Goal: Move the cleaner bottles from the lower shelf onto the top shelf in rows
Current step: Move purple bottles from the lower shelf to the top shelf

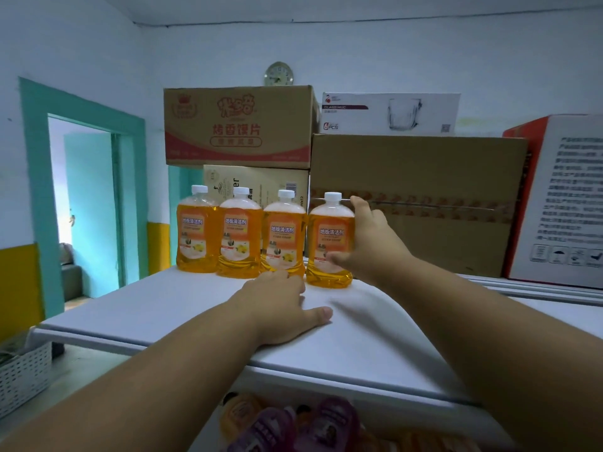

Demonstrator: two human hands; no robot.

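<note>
Several orange cleaner bottles with white caps stand upright in a row at the back of the white top shelf (163, 308). My right hand (372, 246) grips the rightmost bottle (329, 239), thumb across its label and fingers behind it; the bottle stands on the shelf. My left hand (280, 308) rests palm down on the shelf, just in front of the third bottle (283, 236), thumb stretched to the right. Two more bottles (196, 230) (239, 233) stand further left. Below the shelf's front edge, blurred orange and purple bottles (270, 425) sit on the lower level.
Stacked cardboard boxes (417, 203) rise right behind the row, with a printed carton (238, 125) on top and a white and red box (561, 197) at the right. A white perforated basket (23, 376) sits low at the left. A doorway (85, 203) opens on the left.
</note>
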